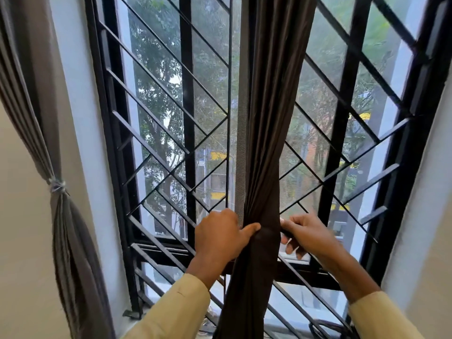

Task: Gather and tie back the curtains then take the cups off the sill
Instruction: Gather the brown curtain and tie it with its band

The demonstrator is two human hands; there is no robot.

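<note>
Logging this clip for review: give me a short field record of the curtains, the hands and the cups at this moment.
grey curtain: left side, gathered, bound by a pale tie
dark curtain: mid-window, bunched, no tie visible
left hand: grips dark curtain
right hand: grips its other side
cups: none in view

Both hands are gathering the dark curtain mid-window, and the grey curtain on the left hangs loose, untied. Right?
Not quite: in the head view the grey curtain is tied back with a pale cord. The left hand and right hand do gather the dark curtain mid-window.
</note>
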